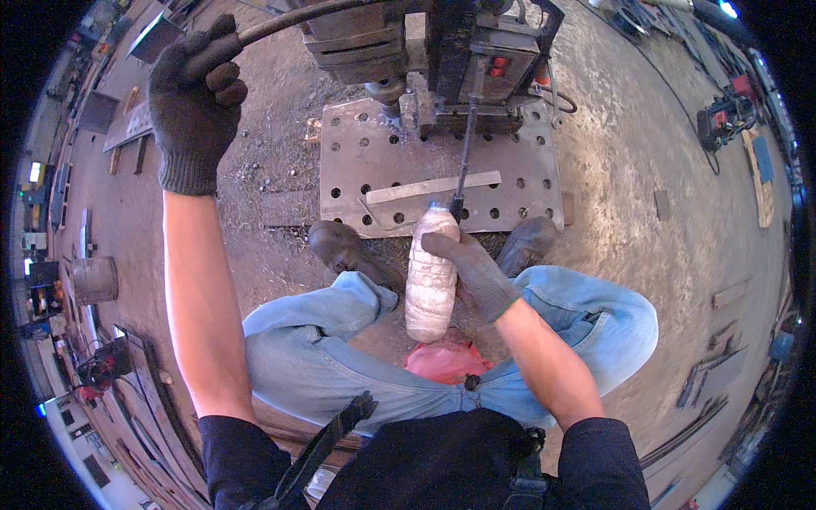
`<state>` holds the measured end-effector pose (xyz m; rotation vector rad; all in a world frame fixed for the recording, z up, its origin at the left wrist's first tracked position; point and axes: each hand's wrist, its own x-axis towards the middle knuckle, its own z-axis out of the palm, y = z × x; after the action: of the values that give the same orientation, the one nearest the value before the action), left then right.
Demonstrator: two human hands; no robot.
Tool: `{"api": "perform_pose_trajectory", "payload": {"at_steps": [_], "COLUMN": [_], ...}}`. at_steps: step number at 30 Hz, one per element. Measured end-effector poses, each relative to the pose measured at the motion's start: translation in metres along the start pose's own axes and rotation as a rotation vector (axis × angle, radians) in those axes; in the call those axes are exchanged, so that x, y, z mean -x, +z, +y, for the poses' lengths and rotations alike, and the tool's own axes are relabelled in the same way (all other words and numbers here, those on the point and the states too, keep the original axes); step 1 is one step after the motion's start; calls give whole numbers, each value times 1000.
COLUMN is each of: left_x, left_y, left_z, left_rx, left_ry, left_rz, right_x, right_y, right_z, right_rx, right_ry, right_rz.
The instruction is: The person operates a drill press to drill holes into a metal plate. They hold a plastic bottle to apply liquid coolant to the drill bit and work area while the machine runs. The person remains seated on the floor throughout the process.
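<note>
My left hand, in a dark knitted glove, is raised at the upper left. Its fingers are closed round the end of a curved metal lever that runs to the machine. My right hand, gloved too, grips a plastic bottle with a pale, dirty surface and a blue tip pointing away from me. Beside the tip ends a thin dark rod that comes down from the machine; whether my hand touches it I cannot tell. The drilling machine stands on a perforated metal plate, its spindle low over the plate.
A flat metal strip lies across the plate, near my boots. A red cloth or bag is between my legs. Metal shavings litter the floor at left. A dark red-and-black device stands at right, a round metal container at left.
</note>
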<state>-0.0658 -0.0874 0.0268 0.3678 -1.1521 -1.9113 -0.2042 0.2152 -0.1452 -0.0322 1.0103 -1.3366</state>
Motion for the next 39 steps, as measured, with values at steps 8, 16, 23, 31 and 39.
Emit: {"api": "perform_pose_trajectory", "payload": {"at_steps": [8,16,23,31,39], "left_x": [2,3,3,2,-5], "left_y": [3,7,6,2,-14], "left_z": [1,2,1,2,2], "left_rx": [11,1,-24,0,26], "left_ry": [-18,-23,-32,-40,-49], "left_rz": [18,16,23,-71,-161], "right_x": [3,-1,1,-7,-3], "right_y": [7,-1,1,-7,5], "right_z": [3,0,-3,5,1], "right_rx": [119,211,219,304,277], "right_ry": [11,83,104,81,-83], "right_rz": [-4,48,89,100,82]}}
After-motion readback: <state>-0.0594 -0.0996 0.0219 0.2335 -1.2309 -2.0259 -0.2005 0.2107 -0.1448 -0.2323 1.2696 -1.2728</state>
